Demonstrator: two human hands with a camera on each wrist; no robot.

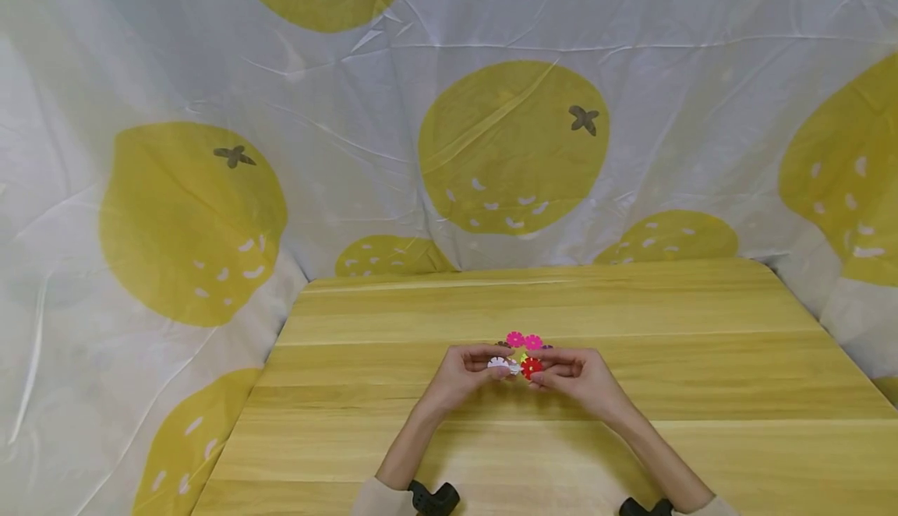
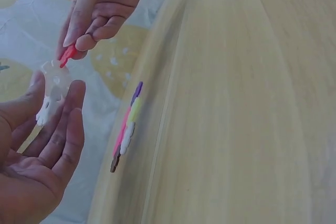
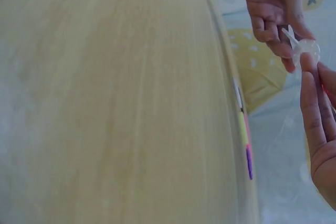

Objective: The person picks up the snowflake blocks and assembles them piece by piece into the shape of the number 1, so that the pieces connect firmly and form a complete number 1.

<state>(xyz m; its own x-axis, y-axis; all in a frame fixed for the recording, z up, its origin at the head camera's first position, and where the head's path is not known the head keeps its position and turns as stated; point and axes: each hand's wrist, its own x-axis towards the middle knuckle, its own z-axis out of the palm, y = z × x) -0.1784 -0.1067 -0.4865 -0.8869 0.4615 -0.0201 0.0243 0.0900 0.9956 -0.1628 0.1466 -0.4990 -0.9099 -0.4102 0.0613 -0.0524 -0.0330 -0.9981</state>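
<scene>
My left hand (image 1: 457, 379) pinches a white notched snowflake disc (image 1: 496, 365) between thumb and fingers. In the left wrist view a second, clear-white disc (image 2: 56, 78) stands joined to it at an angle. My right hand (image 1: 588, 377) pinches a red snowflake disc (image 1: 531, 369) on edge. That red disc (image 2: 67, 55) meets the upper rim of the clear-white one in the left wrist view. Both hands are raised over the table, close together. In the right wrist view the fingers of my right hand (image 3: 321, 124) hide most of the red disc.
Behind the hands, loose snowflake discs lie on the wooden table (image 1: 393, 305): two pink discs (image 1: 524, 341), a brown disc (image 2: 115, 161), a purple disc (image 2: 137, 88), a yellow disc (image 2: 135, 110) and a white disc (image 2: 127, 138). A lemon-print cloth (image 1: 351, 150) hangs beyond the far edge.
</scene>
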